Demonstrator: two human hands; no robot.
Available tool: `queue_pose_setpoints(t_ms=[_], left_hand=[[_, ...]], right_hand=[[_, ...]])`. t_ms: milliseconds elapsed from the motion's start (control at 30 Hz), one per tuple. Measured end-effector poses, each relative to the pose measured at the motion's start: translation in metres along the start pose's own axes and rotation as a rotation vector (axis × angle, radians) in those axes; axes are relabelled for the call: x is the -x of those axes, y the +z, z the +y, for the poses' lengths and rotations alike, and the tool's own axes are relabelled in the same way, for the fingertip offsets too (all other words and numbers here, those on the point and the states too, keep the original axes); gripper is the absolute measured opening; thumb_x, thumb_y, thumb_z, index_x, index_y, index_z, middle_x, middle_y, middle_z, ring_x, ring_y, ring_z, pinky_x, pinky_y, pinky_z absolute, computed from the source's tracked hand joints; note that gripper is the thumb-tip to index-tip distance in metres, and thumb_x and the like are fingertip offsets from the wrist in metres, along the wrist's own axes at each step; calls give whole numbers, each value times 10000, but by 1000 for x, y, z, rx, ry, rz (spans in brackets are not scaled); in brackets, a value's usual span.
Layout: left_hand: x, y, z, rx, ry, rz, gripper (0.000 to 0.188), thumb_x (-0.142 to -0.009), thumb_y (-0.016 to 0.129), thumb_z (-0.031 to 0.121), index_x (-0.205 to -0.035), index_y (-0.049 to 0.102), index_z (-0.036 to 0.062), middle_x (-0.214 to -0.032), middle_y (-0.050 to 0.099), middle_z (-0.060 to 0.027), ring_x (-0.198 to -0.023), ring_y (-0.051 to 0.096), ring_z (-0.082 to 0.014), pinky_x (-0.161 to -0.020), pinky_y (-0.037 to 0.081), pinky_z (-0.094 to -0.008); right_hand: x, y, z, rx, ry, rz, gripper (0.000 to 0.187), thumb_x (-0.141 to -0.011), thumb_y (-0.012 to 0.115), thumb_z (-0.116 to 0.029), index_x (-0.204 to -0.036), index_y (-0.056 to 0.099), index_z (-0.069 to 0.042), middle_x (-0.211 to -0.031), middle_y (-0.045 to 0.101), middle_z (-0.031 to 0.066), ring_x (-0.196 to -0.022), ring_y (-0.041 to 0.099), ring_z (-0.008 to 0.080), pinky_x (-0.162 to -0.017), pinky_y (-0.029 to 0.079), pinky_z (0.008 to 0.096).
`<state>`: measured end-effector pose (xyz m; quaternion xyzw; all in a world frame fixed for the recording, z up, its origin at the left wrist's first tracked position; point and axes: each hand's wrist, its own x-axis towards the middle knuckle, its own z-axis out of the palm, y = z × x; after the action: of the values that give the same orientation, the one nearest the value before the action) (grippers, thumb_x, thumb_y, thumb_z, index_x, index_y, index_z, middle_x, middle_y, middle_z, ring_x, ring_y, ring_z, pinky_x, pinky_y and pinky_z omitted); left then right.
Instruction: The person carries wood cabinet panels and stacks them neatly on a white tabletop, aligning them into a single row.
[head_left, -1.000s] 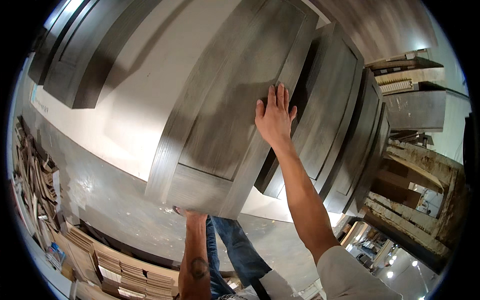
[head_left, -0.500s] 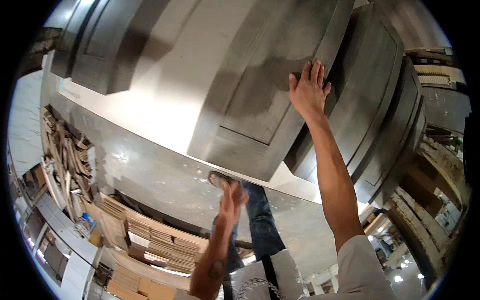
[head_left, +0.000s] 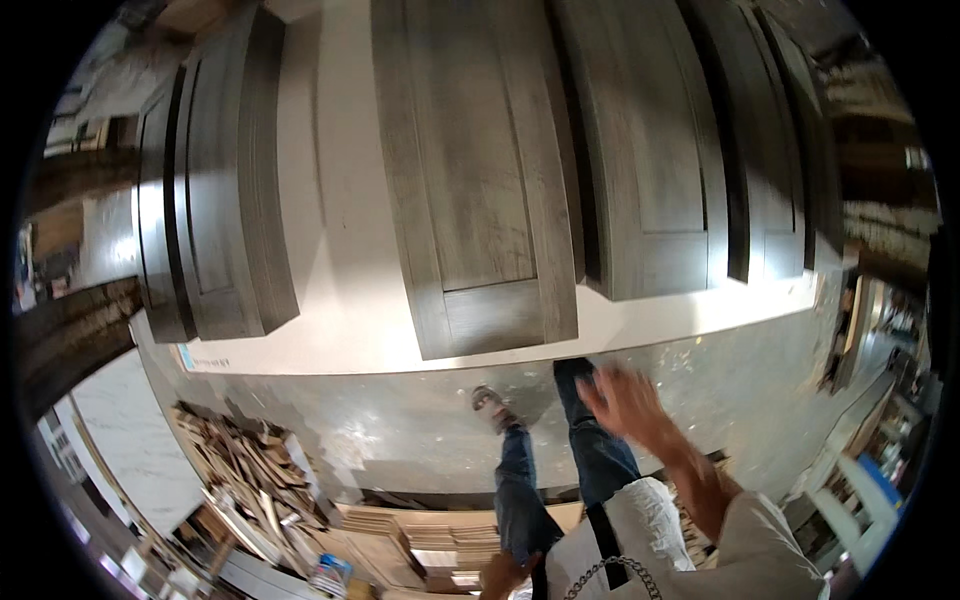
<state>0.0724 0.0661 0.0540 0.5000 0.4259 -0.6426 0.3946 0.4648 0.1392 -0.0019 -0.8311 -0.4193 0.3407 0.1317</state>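
Observation:
A grey wood-grain shaker-style cabinet door [head_left: 480,180] lies face up on a white board [head_left: 340,260] in front of me, its near end close to the board's front edge. My right hand [head_left: 625,400] is in the air between that edge and my body, blurred, with the thumb apart from the fingers; it touches no door. Down at my waist, at the lower edge of the picture, my left hand [head_left: 508,574] is only partly in view, its fingers hard to make out. Right of the middle door stands a second grey door [head_left: 655,150], with a dark gap between them.
More grey panels stand at the far right [head_left: 765,150] and at the left [head_left: 225,190]. Behind me lie a heap of wood offcuts [head_left: 250,450] and stacked flat boards [head_left: 450,535]. A concrete floor [head_left: 380,420] runs along the white board's front edge.
My right hand has come off the middle door's right edge and back toward my body. My left hand has dropped to my waist. The view has turned and shifted along the row of doors.

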Motion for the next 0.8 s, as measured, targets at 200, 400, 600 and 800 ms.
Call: queue_pose_setpoints(t_ms=[200, 400, 600, 800], left_hand=[[-79, 52, -135, 593, 436, -43, 523, -906, 540, 398, -1250, 560, 5, -1111, 626, -233, -1023, 612, -354, -888, 473, -488], [-47, -52, -86, 238, 318, 160, 553, -885, 582, 431, -1231, 559, 1, -1136, 609, -228, -1051, 590, -376, -909, 463, -472], [-69, -122, -39, -51, 271, -217, 586, -864, 625, 465, -1212, 558, -2, -1161, 593, -223, -1079, 568, -397, -930, 453, -456], [-207, -241, -8, -8, 725, 1188, 838, -832, 612, 590, -1304, 453, -84, -1356, 427, -314, -1282, 406, -413, -1068, 344, -461]], right_hand=[[282, 58, 0, -22, 360, -628, 483, -892, 562, -464, -727, 661, -20, -639, 649, 188, -626, 666, 329, -607, 495, 475], [389, 93, 0, -154, 22, -1224, 305, -902, 506, -334, -852, 643, -67, -773, 664, 144, -768, 663, 331, -694, 497, 484], [353, 116, 30, -139, 183, -782, 237, -842, 573, -279, -829, 662, -60, -791, 654, 179, -735, 636, 356, -680, 489, 473], [132, 166, 83, -23, 44, -58, 212, -864, 594, -179, -1008, 617, -24, -942, 668, 186, -874, 650, 384, -749, 509, 452]])
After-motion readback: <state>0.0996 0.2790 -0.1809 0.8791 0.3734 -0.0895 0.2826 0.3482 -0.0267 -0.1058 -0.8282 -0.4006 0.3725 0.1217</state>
